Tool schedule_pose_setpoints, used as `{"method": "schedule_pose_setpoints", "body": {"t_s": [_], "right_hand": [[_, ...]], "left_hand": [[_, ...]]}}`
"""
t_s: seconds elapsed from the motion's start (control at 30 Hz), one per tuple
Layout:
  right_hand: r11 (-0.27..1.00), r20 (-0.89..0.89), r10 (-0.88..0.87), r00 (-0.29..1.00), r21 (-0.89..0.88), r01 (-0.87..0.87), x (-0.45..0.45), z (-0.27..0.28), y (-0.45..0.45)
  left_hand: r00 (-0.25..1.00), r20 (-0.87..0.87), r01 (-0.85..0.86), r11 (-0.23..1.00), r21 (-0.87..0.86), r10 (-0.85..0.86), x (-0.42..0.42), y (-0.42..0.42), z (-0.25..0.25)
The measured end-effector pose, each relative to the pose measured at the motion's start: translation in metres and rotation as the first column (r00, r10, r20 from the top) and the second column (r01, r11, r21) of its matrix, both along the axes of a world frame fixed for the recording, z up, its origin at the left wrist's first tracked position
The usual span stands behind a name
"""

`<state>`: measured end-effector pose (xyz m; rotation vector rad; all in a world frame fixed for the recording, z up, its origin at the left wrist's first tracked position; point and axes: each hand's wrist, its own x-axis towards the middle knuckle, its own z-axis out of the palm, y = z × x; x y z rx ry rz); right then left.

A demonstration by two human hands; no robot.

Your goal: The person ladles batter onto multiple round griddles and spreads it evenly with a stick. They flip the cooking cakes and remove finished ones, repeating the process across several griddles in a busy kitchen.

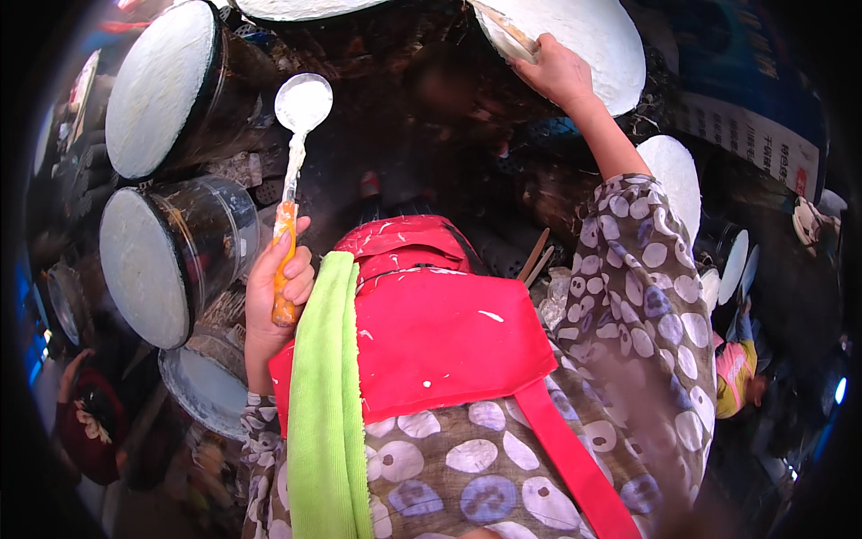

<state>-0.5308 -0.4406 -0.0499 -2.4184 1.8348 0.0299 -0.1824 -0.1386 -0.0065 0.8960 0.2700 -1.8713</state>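
Note:
My left hand (286,276) is closed around the orange handle of a ladle (294,162). White batter fills the ladle's bowl (304,104) and coats its neck. At the top right, my right hand (557,73) grips a wooden scraper (505,25). The scraper lies over the near left edge of a round griddle (599,40) spread with white batter; its far end runs out of the picture. Left of the ladle, a drum-shaped stove (215,222) has a round top (143,266) covered in white.
More white-covered round tops stand at the upper left (161,87), the top edge (306,5) and the right (673,175). Two wooden sticks (535,256) rest right of my red apron (444,330). People are at the far right (735,377) and far left (91,424).

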Motion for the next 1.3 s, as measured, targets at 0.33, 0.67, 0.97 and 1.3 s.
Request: {"method": "schedule_pose_setpoints", "body": {"t_s": [0.33,0.67,0.97,1.3], "right_hand": [[0.916,-0.008,0.28,0.96,-0.295,-0.27,0.01,0.003,0.0],[0.843,0.52,0.037,0.853,-0.474,0.253,-0.038,0.04,-0.031],[0.293,0.69,0.24,0.683,-0.722,0.627,-0.178,0.147,0.051],[-0.26,0.731,0.413,0.543,-0.476,0.84,-0.223,0.263,0.446]], "left_hand": [[1.0,0.009,-0.007,1.0,-0.029,0.007,-0.005,0.012,0.006],[0.995,0.019,0.095,0.984,-0.152,-0.094,-0.001,0.007,0.009],[0.941,0.045,0.337,0.918,-0.209,-0.335,-0.006,-0.044,0.041],[0.751,0.072,0.61,0.647,-0.459,-0.657,-0.012,-0.11,0.031]]}}
